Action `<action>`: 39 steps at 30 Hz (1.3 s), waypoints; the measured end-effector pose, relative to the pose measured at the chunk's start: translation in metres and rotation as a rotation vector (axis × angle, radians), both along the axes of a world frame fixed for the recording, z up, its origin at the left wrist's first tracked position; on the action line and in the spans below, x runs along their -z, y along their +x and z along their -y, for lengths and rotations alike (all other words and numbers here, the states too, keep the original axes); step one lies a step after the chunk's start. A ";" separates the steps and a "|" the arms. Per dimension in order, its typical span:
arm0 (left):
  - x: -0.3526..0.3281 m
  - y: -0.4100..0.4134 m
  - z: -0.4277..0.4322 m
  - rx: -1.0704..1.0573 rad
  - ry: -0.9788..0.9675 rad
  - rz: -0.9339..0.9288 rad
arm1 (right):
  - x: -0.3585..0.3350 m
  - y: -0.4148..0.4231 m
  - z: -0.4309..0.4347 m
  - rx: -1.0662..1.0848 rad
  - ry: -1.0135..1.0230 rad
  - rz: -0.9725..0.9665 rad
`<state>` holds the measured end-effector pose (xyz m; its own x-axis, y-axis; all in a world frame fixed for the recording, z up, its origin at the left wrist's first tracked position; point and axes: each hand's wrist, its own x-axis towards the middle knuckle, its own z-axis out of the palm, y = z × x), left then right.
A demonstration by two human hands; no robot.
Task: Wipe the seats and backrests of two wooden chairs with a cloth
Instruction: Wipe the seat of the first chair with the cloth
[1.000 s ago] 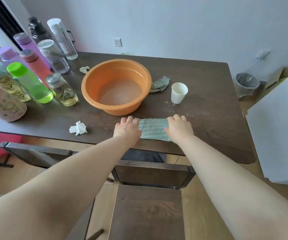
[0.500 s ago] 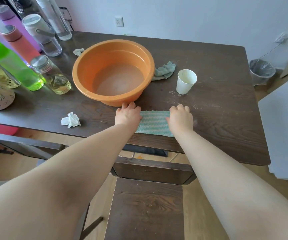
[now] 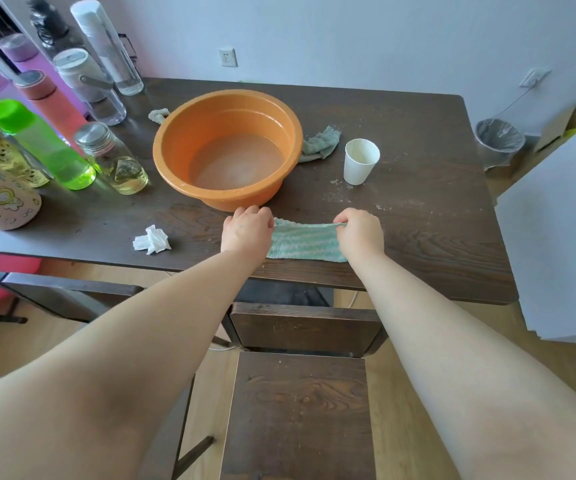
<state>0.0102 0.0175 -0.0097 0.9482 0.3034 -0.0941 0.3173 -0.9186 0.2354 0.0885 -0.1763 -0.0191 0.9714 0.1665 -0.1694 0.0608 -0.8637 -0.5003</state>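
We hold the green striped cloth (image 3: 305, 242) stretched between our hands at the near edge of the worktop (image 3: 435, 220): our left hand (image 3: 246, 230) grips its left end, our right hand (image 3: 361, 233) pinches its upper right corner. Its lower part lies flat on the wood, just in front of the orange basin (image 3: 225, 95), which holds shallow water. A paper cup (image 3: 361, 162) stands to the right, bare worktop beyond. One wooden chair (image 3: 300, 410) sits below us, a second chair (image 3: 64, 292) at left
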 end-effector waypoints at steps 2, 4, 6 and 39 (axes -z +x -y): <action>-0.011 -0.011 0.001 0.024 -0.011 0.014 | -0.012 -0.010 0.003 0.018 0.031 0.015; -0.024 -0.024 0.001 0.061 -0.020 0.016 | -0.027 -0.024 0.007 0.039 0.076 0.043; -0.037 -0.041 0.000 0.097 -0.024 0.022 | -0.043 -0.042 0.011 0.051 0.113 0.062; -0.024 -0.324 0.019 0.331 -0.297 -0.158 | -0.018 -0.366 0.071 0.341 0.344 -0.236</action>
